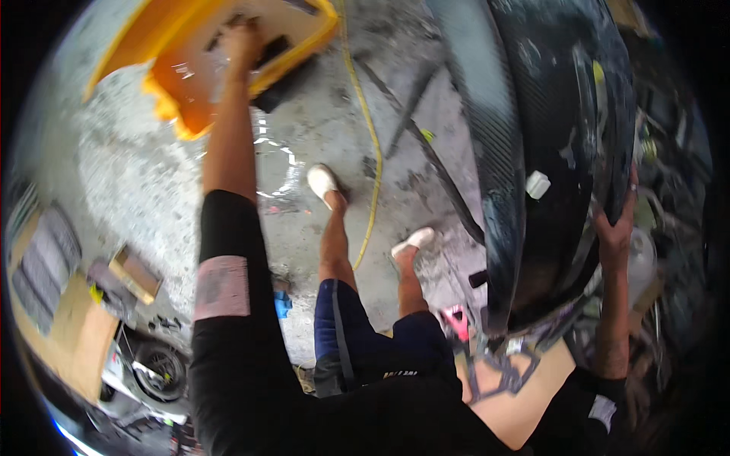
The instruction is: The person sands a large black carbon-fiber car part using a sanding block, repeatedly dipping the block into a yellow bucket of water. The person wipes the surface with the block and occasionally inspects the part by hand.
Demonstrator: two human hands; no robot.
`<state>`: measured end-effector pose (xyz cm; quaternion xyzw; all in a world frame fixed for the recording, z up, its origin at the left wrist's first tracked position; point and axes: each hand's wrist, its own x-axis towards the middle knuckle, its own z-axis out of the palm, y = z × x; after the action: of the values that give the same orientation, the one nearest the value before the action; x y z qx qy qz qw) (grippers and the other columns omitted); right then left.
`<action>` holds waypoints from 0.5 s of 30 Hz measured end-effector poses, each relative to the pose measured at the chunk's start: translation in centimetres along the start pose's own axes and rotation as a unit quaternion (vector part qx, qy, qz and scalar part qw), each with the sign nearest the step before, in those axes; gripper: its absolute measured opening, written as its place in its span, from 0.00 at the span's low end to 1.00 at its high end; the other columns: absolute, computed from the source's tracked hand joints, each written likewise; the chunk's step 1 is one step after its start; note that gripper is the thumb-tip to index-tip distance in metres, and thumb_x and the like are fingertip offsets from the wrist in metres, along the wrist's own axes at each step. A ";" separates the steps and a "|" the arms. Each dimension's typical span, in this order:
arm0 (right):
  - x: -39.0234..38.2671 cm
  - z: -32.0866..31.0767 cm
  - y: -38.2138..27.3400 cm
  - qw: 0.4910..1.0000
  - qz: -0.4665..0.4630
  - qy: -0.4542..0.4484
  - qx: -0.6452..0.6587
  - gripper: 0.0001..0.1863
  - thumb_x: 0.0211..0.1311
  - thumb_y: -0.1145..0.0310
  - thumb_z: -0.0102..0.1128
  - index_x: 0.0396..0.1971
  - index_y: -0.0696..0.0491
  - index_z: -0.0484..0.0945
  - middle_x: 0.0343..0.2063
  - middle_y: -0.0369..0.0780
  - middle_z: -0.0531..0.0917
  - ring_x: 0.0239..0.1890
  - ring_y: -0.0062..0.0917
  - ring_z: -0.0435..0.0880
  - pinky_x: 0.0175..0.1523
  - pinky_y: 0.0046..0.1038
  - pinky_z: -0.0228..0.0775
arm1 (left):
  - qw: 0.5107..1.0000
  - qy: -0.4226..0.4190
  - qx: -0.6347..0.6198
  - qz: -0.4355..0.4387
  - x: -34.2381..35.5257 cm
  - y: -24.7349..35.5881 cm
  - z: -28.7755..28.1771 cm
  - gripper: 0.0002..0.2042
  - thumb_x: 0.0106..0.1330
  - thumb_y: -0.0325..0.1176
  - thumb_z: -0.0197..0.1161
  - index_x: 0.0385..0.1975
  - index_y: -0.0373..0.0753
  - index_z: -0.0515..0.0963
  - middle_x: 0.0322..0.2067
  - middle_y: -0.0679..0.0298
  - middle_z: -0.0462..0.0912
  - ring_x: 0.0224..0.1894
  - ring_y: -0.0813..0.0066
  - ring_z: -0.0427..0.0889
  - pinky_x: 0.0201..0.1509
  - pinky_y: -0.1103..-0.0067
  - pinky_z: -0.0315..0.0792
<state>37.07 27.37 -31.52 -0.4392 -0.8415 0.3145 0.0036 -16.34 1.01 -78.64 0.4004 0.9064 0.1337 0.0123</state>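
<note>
My left hand (pixel 239 42) is at the top, down inside a yellow tub (pixel 117 49) with liquid in it, fingers curled on something dark that I cannot make out. On the right, a long, glossy black carbon-weave panel (pixel 498 137) lies lengthwise, with a small white block (pixel 537 185) on its surface. My right hand (pixel 612 226) grips the outer right edge of this panel, fingers partly hidden around the rim.
Concrete floor (pixel 122 175) holds a puddle (pixel 274 163), a yellow hose (pixel 377 159) and dark stand legs (pixel 449 197) near my feet. At left are cardboard (pixel 53 311), a wooden box (pixel 135 273) and wheels (pixel 158 367). Cut cardboard (pixel 540 387) and clutter lie at lower right.
</note>
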 end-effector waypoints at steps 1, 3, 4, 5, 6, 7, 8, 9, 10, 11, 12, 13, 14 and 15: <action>0.8 0.4 1.2 0.999 -0.017 -0.032 0.006 0.51 0.52 0.66 0.59 0.79 0.49 0.49 0.68 0.46 0.70 0.70 0.34 0.69 0.72 0.31 0.58 | 0.978 -0.098 0.162 0.084 1.4 -2.9 1.6 0.14 0.69 0.41 0.57 0.42 0.41 0.85 0.39 0.48 0.86 0.43 0.46 0.83 0.46 0.55 0.76; 1.7 1.6 2.5 1.000 0.000 -0.002 -0.009 0.51 0.53 0.64 0.60 0.80 0.48 0.50 0.67 0.45 0.69 0.67 0.32 0.70 0.70 0.30 0.61 | 0.820 -0.184 0.444 0.310 3.0 -5.6 4.8 0.10 0.67 0.34 0.58 0.37 0.38 0.86 0.34 0.51 0.85 0.36 0.54 0.85 0.37 0.61 0.78; 2.1 1.6 2.9 1.000 0.007 -0.006 -0.009 0.50 0.54 0.63 0.60 0.79 0.48 0.51 0.67 0.46 0.70 0.65 0.33 0.71 0.69 0.31 0.62 | 0.863 -0.195 0.373 0.280 3.3 -4.4 6.0 0.11 0.68 0.33 0.57 0.39 0.37 0.85 0.37 0.49 0.85 0.39 0.52 0.85 0.39 0.61 0.78; 2.5 1.6 3.1 1.000 0.012 -0.020 -0.007 0.50 0.54 0.61 0.61 0.79 0.48 0.52 0.66 0.46 0.70 0.64 0.33 0.72 0.68 0.31 0.63 | 0.898 -0.210 0.297 0.247 3.0 -3.2 6.7 0.11 0.69 0.33 0.57 0.42 0.37 0.84 0.39 0.48 0.85 0.41 0.51 0.85 0.42 0.60 0.78; 2.7 1.1 3.7 0.999 0.013 -0.028 -0.013 0.49 0.55 0.59 0.61 0.78 0.48 0.53 0.65 0.46 0.71 0.62 0.33 0.73 0.67 0.31 0.64 | 0.927 -0.226 0.221 0.203 2.1 -2.4 6.9 0.12 0.70 0.33 0.56 0.45 0.36 0.84 0.42 0.47 0.85 0.43 0.50 0.86 0.45 0.59 0.78; 2.5 0.7 4.0 0.999 0.012 -0.033 -0.012 0.48 0.55 0.57 0.61 0.78 0.48 0.54 0.64 0.46 0.72 0.61 0.33 0.74 0.66 0.32 0.66 | 0.945 -0.241 0.156 0.157 1.9 -2.2 4.9 0.13 0.71 0.32 0.56 0.48 0.36 0.83 0.44 0.46 0.85 0.45 0.49 0.86 0.48 0.59 0.78; 2.4 0.3 4.0 0.999 -0.017 -0.029 -0.006 0.48 0.56 0.56 0.63 0.78 0.48 0.55 0.64 0.47 0.72 0.62 0.35 0.74 0.66 0.33 0.65 | 0.957 -0.255 0.092 0.108 1.3 -2.2 2.4 0.14 0.72 0.32 0.55 0.51 0.36 0.83 0.47 0.45 0.86 0.47 0.48 0.86 0.51 0.58 0.78; 2.4 0.3 4.0 0.998 -0.049 -0.027 0.006 0.48 0.56 0.54 0.64 0.77 0.48 0.55 0.64 0.48 0.72 0.62 0.36 0.74 0.67 0.33 0.65 | 0.962 -0.267 0.035 0.054 0.3 -2.7 -1.0 0.15 0.72 0.31 0.54 0.53 0.35 0.82 0.50 0.44 0.86 0.49 0.47 0.86 0.54 0.57 0.78; 1.9 -0.2 3.6 0.999 -0.026 -0.036 0.008 0.48 0.56 0.61 0.61 0.78 0.48 0.54 0.65 0.45 0.72 0.62 0.33 0.74 0.67 0.30 0.65 | 0.961 -0.269 0.036 0.055 -1.5 -1.5 -3.9 0.15 0.72 0.31 0.54 0.53 0.35 0.82 0.50 0.44 0.86 0.49 0.47 0.86 0.54 0.57 0.78; 1.1 -1.0 3.6 0.999 -0.003 -0.039 0.006 0.47 0.55 0.67 0.58 0.78 0.48 0.53 0.66 0.42 0.71 0.62 0.29 0.74 0.67 0.28 0.64 | 0.975 -0.185 0.050 0.113 -3.4 1.7 -6.7 0.15 0.74 0.33 0.56 0.55 0.36 0.81 0.51 0.46 0.86 0.48 0.52 0.87 0.52 0.61 0.79; 0.5 -2.1 4.0 0.999 -0.003 -0.032 0.008 0.47 0.55 0.67 0.58 0.78 0.48 0.53 0.66 0.42 0.71 0.62 0.29 0.74 0.67 0.28 0.64 | 0.978 -0.096 0.069 0.170 -5.2 5.6 -10.4 0.15 0.75 0.34 0.58 0.57 0.38 0.81 0.52 0.48 0.86 0.47 0.56 0.88 0.51 0.64 0.81; 0.3 -2.9 4.2 0.998 -0.053 -0.020 0.000 0.47 0.54 0.68 0.57 0.78 0.48 0.54 0.67 0.43 0.71 0.63 0.31 0.74 0.69 0.29 0.62 | 0.992 -0.004 -0.084 0.089 -7.1 10.0 -15.0 0.16 0.76 0.34 0.60 0.60 0.38 0.79 0.52 0.50 0.86 0.47 0.60 0.88 0.51 0.68 0.80; 0.0 -3.3 4.0 0.994 -0.109 -0.010 -0.002 0.47 0.53 0.69 0.57 0.77 0.48 0.56 0.67 0.44 0.71 0.65 0.33 0.73 0.71 0.31 0.60 | 0.970 0.091 -0.227 0.005 -9.6 15.0 -20.0 0.18 0.76 0.33 0.61 0.63 0.39 0.78 0.52 0.52 0.85 0.48 0.64 0.87 0.51 0.72 0.80; -0.6 -3.5 3.4 0.992 -0.121 -0.004 -0.026 0.46 0.53 0.68 0.60 0.77 0.47 0.58 0.67 0.47 0.71 0.68 0.37 0.71 0.74 0.33 0.56 | 0.938 0.127 -0.323 -0.002 -12.2 19.8 -24.7 0.18 0.73 0.31 0.65 0.61 0.36 0.78 0.50 0.51 0.84 0.46 0.60 0.86 0.50 0.71 0.80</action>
<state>40.91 30.20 -30.41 -0.3327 -0.8963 0.2917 0.0271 3.06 -0.85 -50.83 0.3525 0.8095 0.4688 0.0260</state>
